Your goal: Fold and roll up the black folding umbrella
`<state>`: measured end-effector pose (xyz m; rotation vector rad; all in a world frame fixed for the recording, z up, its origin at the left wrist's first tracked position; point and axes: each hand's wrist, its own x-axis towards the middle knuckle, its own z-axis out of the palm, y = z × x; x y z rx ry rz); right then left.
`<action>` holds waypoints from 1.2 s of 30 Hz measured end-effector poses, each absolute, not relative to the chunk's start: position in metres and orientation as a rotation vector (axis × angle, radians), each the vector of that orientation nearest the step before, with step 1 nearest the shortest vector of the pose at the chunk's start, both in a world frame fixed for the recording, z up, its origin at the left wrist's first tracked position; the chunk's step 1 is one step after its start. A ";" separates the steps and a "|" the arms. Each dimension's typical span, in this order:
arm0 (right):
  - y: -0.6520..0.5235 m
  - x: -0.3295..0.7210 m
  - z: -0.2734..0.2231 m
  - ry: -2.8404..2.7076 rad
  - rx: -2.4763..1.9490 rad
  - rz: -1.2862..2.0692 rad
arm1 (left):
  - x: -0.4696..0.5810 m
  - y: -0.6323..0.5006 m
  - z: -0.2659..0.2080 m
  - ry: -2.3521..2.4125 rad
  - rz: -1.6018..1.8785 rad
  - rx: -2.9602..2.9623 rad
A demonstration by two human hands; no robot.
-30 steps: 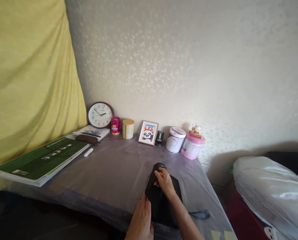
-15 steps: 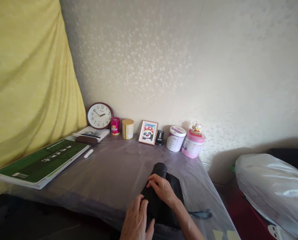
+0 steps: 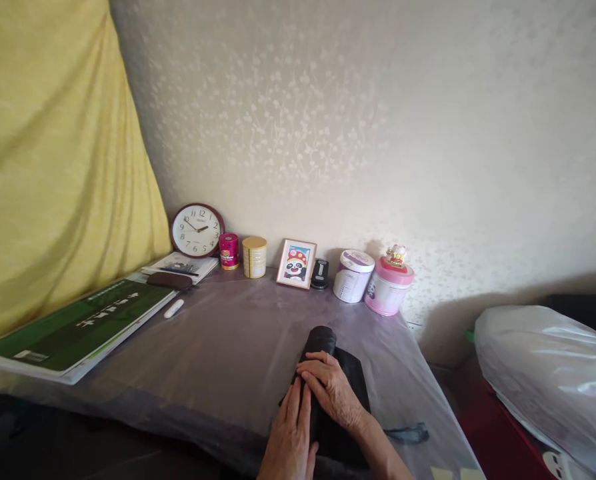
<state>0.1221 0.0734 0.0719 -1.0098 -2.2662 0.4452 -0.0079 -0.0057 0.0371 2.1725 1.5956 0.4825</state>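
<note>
A sheet of black cloth (image 3: pixel 354 380), partly rolled into a thick tube (image 3: pixel 322 338), lies near the front right of the table. My left hand (image 3: pixel 292 427) rests along the left side of the roll, fingers close together and stretched forward, thumb over on the right. Across the top curves my right hand (image 3: pixel 331 387), its bent fingers pressed on the roll and its fingertips touching those of my left hand. Most of the roll's middle is hidden under both hands. A flat part of the cloth spreads out to the right, partly behind my right forearm.
A dark strip (image 3: pixel 408 433) lies right of the cloth. Along the wall stand a clock (image 3: pixel 197 230), tins, a picture frame (image 3: pixel 297 263), and two tubs (image 3: pixel 353 277). A green book (image 3: pixel 68 327) is at left. Beyond the right edge sits a plastic-covered bundle (image 3: pixel 548 367).
My left hand has moved forward and right, from the near edge of the cloth onto the roll, its fingers now meeting my right hand. My right hand has flattened slightly over the roll.
</note>
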 end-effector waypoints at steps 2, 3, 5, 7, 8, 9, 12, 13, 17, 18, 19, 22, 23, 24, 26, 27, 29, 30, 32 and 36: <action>0.084 0.124 0.065 -2.297 -1.022 0.394 | -0.006 -0.005 0.037 1.611 0.431 2.150; 0.090 0.125 0.062 -2.303 -1.041 0.375 | -0.006 -0.004 0.037 1.620 0.411 2.139; 0.102 0.126 0.058 -2.307 -1.074 0.357 | -0.005 -0.003 0.038 1.642 0.381 2.120; 0.114 0.127 0.057 -2.308 -1.094 0.347 | -0.005 -0.003 0.040 1.656 0.369 2.105; 0.120 0.127 0.056 -2.303 -1.107 0.344 | -0.006 -0.003 0.041 1.658 0.368 2.098; 0.125 0.127 0.056 -2.294 -1.126 0.343 | -0.006 -0.003 0.042 1.656 0.364 2.091; 0.140 0.126 0.052 -2.241 -1.185 0.344 | -0.008 -0.003 0.046 1.645 0.347 2.071; 0.145 0.127 0.050 -2.224 -1.193 0.343 | -0.008 -0.003 0.048 1.642 0.341 2.066; 0.160 0.134 0.045 -2.087 -1.310 0.288 | -0.008 -0.004 0.051 1.638 0.348 2.043; 0.161 0.139 0.044 -2.029 -1.372 0.269 | -0.009 -0.004 0.051 1.639 0.353 2.033; 0.160 0.146 0.044 -1.958 -1.440 0.256 | -0.009 -0.005 0.051 1.632 0.357 2.027; 0.148 0.174 0.041 -1.726 -1.625 0.268 | -0.012 -0.005 0.048 1.590 0.384 2.025; 0.141 0.184 0.040 -1.669 -1.673 0.284 | -0.013 -0.006 0.047 1.577 0.391 2.021; 0.134 0.195 0.038 -1.627 -1.715 0.279 | -0.013 -0.006 0.045 1.572 0.398 2.012; 0.117 0.212 0.035 -1.593 -1.782 0.236 | -0.014 -0.006 0.041 1.583 0.419 1.994; 0.110 0.219 0.033 -1.582 -1.816 0.230 | -0.013 -0.007 0.039 1.591 0.431 1.991; 0.096 0.225 0.031 -1.566 -1.869 0.269 | -0.013 -0.007 0.036 1.608 0.451 1.993; 0.091 0.226 0.030 -1.559 -1.891 0.307 | -0.012 -0.007 0.034 1.612 0.455 1.995; 0.083 0.222 0.032 -1.545 -1.917 0.390 | -0.012 -0.006 0.031 1.613 0.462 1.988; 0.075 0.209 0.039 -1.522 -1.918 0.510 | -0.012 -0.006 0.026 1.598 0.514 1.964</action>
